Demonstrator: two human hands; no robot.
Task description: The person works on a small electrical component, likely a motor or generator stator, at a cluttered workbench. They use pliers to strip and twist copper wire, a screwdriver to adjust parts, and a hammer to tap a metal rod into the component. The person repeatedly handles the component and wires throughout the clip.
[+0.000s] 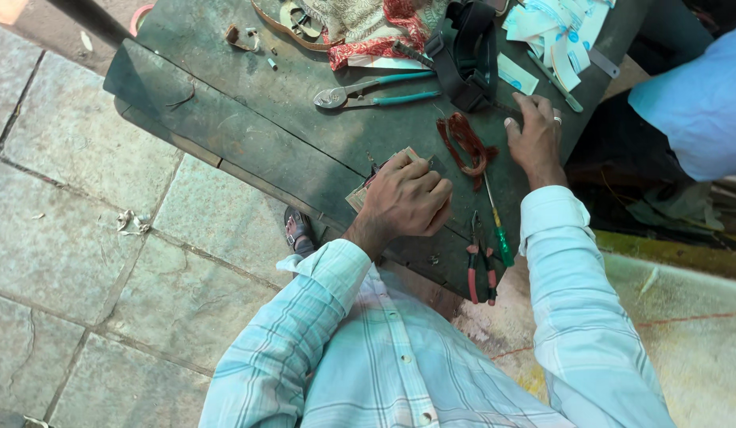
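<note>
Item: small flat tan card-like piece point(360, 195) with pale edges, mostly hidden, lying on the dark green worktop point(249, 135) under the left hand point(405, 200), whose fingers are curled tight over it, its corners showing just left of and above the knuckles. Right hand point(534, 136): fingers spread and resting flat on the worktop, holding nothing, with a tangle of reddish-brown wire point(465, 143) just to its left. Nearby: green-handled screwdriver point(497, 224) and red-handled pliers point(479, 265) below and between the hands; teal-handled pliers point(376, 89) above the left hand.
</note>
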